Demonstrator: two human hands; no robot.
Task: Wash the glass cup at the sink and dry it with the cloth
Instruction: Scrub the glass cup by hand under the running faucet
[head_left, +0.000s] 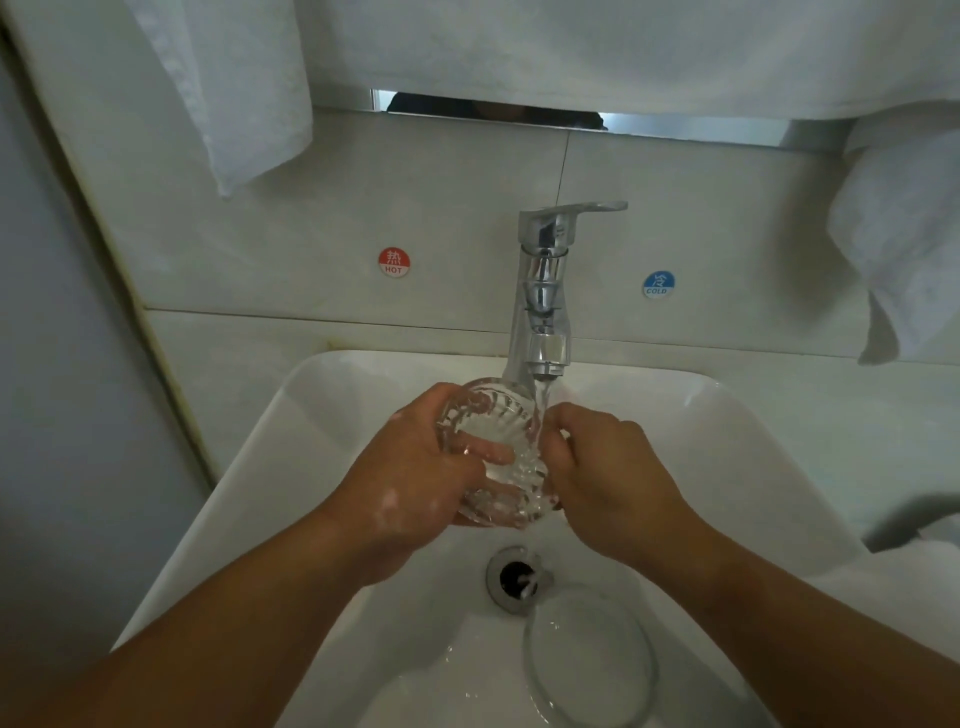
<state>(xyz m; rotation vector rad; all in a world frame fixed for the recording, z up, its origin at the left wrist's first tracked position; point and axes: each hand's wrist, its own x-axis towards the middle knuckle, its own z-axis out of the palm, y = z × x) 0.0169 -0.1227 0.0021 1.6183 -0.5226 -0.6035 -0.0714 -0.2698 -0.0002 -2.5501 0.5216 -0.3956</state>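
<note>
A ribbed clear glass cup is held on its side over the white sink, right under the chrome tap, from which water runs. My left hand grips the cup from the left, with fingers reaching inside it and soap foam on the skin. My right hand holds the cup's right side, fingers curled on the rim. A white cloth hangs at the right, and another white cloth hangs at the upper left.
The drain sits below the hands with water flowing into it. A clear glass dish lies in the basin near the front. Red HOT and blue COLD stickers mark the tiled wall. More white fabric lies at the counter's right edge.
</note>
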